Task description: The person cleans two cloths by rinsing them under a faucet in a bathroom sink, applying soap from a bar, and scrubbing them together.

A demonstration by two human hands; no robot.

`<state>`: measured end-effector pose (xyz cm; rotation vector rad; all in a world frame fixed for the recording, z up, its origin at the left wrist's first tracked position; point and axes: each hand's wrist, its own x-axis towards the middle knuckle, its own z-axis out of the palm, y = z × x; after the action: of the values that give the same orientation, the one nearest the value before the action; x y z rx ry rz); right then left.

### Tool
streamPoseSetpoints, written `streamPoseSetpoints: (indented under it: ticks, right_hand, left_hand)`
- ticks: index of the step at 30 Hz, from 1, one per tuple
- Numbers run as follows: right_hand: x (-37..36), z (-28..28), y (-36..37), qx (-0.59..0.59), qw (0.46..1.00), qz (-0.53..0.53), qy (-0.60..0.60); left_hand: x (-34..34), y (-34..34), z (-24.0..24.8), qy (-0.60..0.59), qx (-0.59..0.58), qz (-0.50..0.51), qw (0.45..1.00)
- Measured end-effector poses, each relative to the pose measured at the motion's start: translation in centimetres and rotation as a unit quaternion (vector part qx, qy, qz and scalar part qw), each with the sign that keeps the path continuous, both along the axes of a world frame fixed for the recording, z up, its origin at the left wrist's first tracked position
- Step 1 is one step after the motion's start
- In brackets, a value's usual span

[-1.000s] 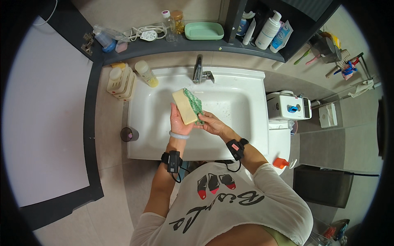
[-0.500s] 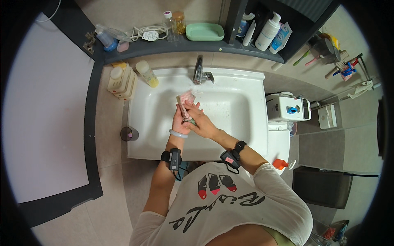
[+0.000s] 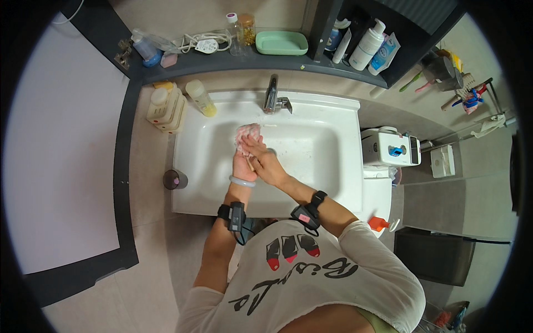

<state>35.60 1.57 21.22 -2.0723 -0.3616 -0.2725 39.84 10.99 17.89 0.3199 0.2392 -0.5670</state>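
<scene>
Over the left half of the white washbasin (image 3: 311, 183) I hold a small, crumpled pink-and-white cloth (image 3: 247, 132) between my hands. My left hand (image 3: 243, 166) is underneath it, and a pale bangle circles that wrist. From above, my right hand (image 3: 267, 165) presses its fingers onto the cloth and covers part of it and of my left palm. The fingers of my left hand are mostly hidden. Behind the hands stands the chrome tap (image 3: 271, 95); whether water runs is hard to make out.
A yellowish bottle (image 3: 201, 99) and a cream container (image 3: 165, 111) stand at the basin's far left. A dark cup (image 3: 175, 179) is by its left edge. The shelf above bears a green soap dish (image 3: 281, 43). A white appliance (image 3: 390, 146) sits on the right.
My right hand has slid a little left and nearer me along the cloth. The cloth has shifted slightly left and looks more bunched up.
</scene>
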Motion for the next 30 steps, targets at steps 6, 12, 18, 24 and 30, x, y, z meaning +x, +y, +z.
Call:
streamPoseSetpoints:
  ticks: [6, 12, 18, 24, 30]
  right_hand:
    - [0.0, -0.6, 0.0, 0.035, 0.998, -0.005, 0.058]
    - [3.6, -0.7, -1.3, -0.151, 0.977, -0.149, 0.025]
    - [3.9, -3.0, -3.0, 0.058, 0.965, -0.229, 0.113]
    - [3.2, -3.5, -3.7, 0.640, 0.719, -0.094, 0.253]
    - [1.9, -0.6, -1.2, 0.566, 0.784, -0.006, 0.255]
  left_hand:
    - [-0.2, -0.6, -0.6, -0.035, 0.014, -0.016, 0.999]
    - [-2.3, -1.7, 0.2, -0.027, 0.041, -0.065, 0.997]
    - [-2.9, -1.7, -0.5, -0.036, 0.186, -0.091, 0.978]
    - [-1.9, -0.4, -1.2, -0.019, 0.213, -0.038, 0.976]
    - [-1.1, -1.1, 0.3, -0.048, 0.304, -0.075, 0.949]
